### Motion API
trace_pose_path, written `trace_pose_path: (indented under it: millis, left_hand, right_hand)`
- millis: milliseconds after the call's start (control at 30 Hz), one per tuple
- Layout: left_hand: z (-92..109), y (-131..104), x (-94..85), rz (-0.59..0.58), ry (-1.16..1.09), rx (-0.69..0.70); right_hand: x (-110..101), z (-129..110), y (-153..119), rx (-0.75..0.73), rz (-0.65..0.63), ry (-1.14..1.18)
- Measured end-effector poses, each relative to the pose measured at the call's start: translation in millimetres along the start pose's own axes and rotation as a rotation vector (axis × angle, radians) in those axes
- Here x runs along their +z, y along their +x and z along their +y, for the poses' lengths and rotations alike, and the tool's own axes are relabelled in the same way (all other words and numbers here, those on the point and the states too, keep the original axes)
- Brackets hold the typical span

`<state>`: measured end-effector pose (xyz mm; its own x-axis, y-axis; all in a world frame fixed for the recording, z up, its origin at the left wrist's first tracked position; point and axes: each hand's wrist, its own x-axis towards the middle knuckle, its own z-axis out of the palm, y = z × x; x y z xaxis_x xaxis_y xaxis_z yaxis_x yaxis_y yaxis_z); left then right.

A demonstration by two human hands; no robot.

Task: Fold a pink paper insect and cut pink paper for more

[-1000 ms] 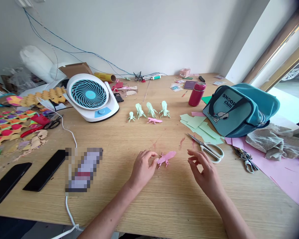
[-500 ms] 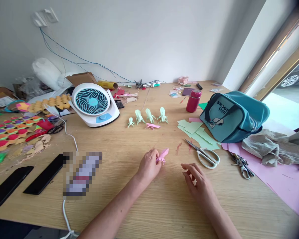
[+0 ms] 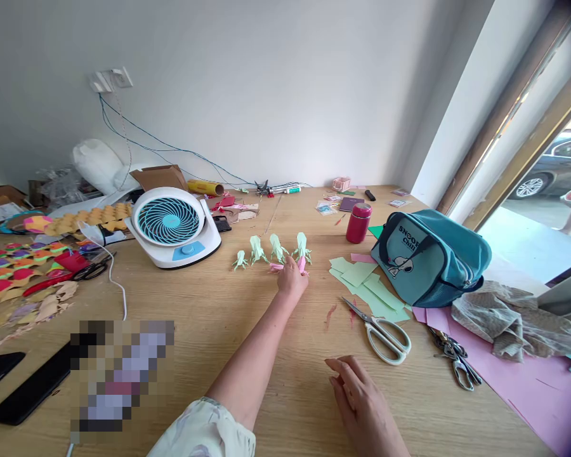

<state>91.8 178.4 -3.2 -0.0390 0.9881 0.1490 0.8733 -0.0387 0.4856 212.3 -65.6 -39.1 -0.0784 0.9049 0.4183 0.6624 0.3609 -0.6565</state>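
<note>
My left hand point(image 3: 292, 282) reaches forward, its fingers closed on a pink folded-paper insect point(image 3: 303, 263) that is partly hidden behind them. A second pink paper insect point(image 3: 275, 268) lies on the table just left of those fingers. Behind them stands a row of several light-green paper insects, the smallest one point(image 3: 240, 259) at the left end and a larger one point(image 3: 301, 245) directly behind my hand. My right hand point(image 3: 364, 403) rests near the front of the table, empty, with loosely bent fingers and the thumb apart. White-handled scissors point(image 3: 389, 339) lie beyond it to the right.
Green paper pieces point(image 3: 361, 274) lie beside a teal bag point(image 3: 428, 257) and a red flask point(image 3: 358, 223). Metal clippers point(image 3: 457, 362) lie on pink paper sheets point(image 3: 528, 393). At left are a white fan point(image 3: 171, 228), red-handled scissors point(image 3: 47, 284) and painted egg cartons point(image 3: 14, 270).
My left hand has carried the pink paper insect forward to the row of green ones. My right hand stays near the front with nothing in it. The view has tilted up.
</note>
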Motion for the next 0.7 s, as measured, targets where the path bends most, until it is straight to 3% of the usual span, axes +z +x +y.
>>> trace_pose_path:
  millis: [133,367,600,700]
  left_hand:
    - [-2,3,6.0,-0.006,0.000,0.022]
    - [-28,-2,-10.4,-0.006,0.007,0.099]
    - [-15,-2,9.4,-0.023,0.033,0.137]
    - [-17,-4,9.7,-0.033,0.030,0.202]
  right_hand:
    - [1,2,0,-0.009,-0.032,0.007]
    - [9,2,-1,0.008,-0.014,0.033]
    - [6,6,2,0.002,-0.051,-0.018]
    - [3,6,4,0.017,-0.052,-0.036]
